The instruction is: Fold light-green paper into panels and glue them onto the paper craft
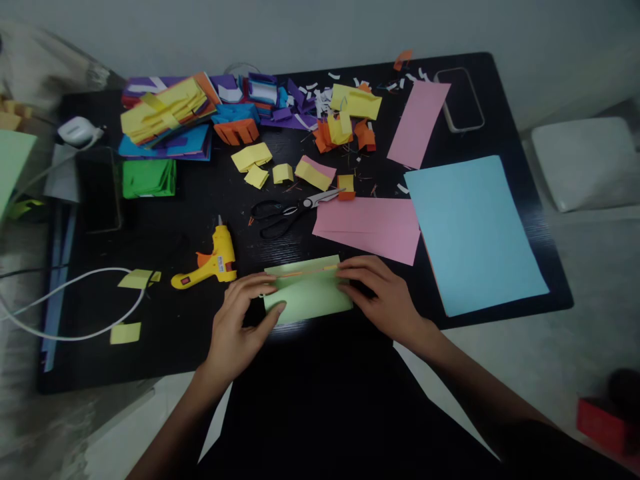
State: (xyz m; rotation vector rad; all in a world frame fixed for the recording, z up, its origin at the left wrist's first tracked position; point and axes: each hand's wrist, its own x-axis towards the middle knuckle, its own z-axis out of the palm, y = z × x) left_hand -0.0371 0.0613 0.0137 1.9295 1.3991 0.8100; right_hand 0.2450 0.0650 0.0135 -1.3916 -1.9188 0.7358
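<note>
A light green sheet of paper lies at the table's front edge, with a crease or raised strip along its far side and a thin orange and yellow line there. My left hand grips its left end, thumb on top and fingers at the fold. At the right end, my right hand pinches the same fold; its fingertips partly hide the edge. Beyond the sheet lie black-handled scissors and a folded pink paper. A yellow glue gun rests left of my left hand.
Large light blue sheets lie on the right, below a phone-shaped case and a pink strip. Stacks of folded yellow paper and green paper fill the back left. Scraps litter the back. A white cable loops over the left edge.
</note>
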